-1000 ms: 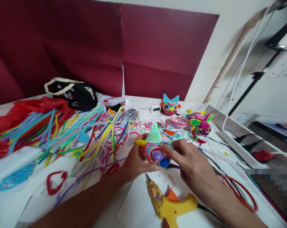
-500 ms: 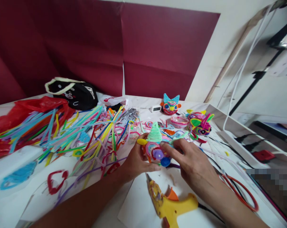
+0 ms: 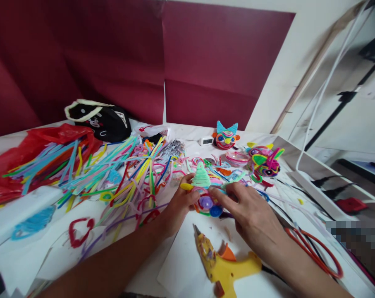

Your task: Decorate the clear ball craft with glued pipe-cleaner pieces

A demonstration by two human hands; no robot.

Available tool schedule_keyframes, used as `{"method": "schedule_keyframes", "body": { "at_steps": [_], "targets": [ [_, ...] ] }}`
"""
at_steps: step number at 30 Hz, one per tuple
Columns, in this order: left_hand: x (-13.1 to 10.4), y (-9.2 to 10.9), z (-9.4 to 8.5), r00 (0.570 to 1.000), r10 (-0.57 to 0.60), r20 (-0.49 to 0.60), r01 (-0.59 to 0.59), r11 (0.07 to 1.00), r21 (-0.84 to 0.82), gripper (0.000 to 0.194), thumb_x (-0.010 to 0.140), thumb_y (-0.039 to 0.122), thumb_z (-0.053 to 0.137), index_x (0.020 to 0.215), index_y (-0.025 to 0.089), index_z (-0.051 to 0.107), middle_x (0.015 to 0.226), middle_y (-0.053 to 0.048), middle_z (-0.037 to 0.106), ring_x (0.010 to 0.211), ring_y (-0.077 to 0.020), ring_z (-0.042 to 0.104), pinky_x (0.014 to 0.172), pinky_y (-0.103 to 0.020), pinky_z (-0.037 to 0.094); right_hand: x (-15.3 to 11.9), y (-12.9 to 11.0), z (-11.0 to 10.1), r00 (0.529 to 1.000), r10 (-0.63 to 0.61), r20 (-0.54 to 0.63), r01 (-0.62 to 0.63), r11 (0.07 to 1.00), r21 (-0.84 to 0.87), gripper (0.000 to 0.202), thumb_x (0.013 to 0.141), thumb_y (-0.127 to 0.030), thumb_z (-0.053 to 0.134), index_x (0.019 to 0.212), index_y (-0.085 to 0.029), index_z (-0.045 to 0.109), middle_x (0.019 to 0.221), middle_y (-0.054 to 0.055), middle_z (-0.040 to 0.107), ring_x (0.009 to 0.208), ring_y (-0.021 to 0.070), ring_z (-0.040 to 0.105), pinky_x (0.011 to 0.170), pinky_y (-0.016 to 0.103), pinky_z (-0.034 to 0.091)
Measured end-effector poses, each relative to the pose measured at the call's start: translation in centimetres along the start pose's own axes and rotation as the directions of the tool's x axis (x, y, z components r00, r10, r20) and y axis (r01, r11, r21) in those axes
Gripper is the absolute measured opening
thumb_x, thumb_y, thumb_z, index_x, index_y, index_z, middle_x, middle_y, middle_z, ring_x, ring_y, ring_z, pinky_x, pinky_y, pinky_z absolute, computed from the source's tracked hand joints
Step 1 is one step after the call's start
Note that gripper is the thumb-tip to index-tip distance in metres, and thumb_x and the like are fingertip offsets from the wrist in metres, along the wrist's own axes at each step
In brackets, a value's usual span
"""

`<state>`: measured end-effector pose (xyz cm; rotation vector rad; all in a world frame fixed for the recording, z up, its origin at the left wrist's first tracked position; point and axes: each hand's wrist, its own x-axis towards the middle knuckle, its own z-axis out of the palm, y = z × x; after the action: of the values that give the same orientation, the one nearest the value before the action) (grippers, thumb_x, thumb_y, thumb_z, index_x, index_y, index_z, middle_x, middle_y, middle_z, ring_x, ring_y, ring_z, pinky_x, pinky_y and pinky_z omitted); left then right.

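Note:
A colourful pipe-cleaner figure is between my hands, with coiled purple and blue discs on its front. A pale green cone of wound pipe cleaner stands on its top, and a yellow piece sticks out at its left. My left hand grips the figure's left side, thumb on the front. With the index finger pressed near the cone's base, my right hand holds the right side; its other fingertips are partly hidden. Below lies a yellow glue gun, its nozzle pointing up toward the figure.
Loose pipe cleaners cover the left and middle of the table, some in a red plastic bag. Two finished-looking figures, one blue-eared and one pink, sit behind. Orange cable and a white power strip lie right.
My left thumb has moved up from under the figure onto its front. My right hand stays almost in place. The view has shifted a little, so the background sits further right.

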<state>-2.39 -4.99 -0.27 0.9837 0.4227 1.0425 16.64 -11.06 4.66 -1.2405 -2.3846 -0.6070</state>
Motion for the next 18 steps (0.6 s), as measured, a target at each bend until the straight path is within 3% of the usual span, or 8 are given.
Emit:
{"method": "schedule_keyframes", "body": {
  "at_steps": [6, 18],
  "targets": [
    [-0.04, 0.44, 0.34, 0.991, -0.098, -0.089, 0.093, 0.994, -0.056, 0.059, 0.076, 0.033, 0.073, 0.130, 0.030, 0.049, 0.102, -0.002, 0.067, 0.088, -0.0205, 0.065, 0.076, -0.035, 0.051, -0.08, -0.17, 0.55, 1.000, -0.014, -0.013, 0.014, 1.000, -0.024, 0.049, 0.092, -0.003, 0.039, 0.135, -0.024, 0.049, 0.098, 0.008, 0.058, 0.078, 0.0180, 0.054, 0.069, 0.029, 0.041],
    [-0.06, 0.82, 0.69, 0.989, -0.123, -0.083, 0.111, 0.984, -0.136, 0.056, 0.075, 0.021, 0.072, 0.126, 0.030, 0.052, 0.088, 0.001, 0.069, 0.078, -0.0185, 0.067, 0.074, -0.035, 0.054, 0.64, -0.95, 0.18, 0.996, -0.039, -0.080, 0.034, 0.997, -0.064, 0.043, 0.095, -0.003, 0.030, 0.127, -0.020, 0.052, 0.091, 0.009, 0.057, 0.073, 0.0197, 0.055, 0.064, 0.031, 0.042]
  ]
}}
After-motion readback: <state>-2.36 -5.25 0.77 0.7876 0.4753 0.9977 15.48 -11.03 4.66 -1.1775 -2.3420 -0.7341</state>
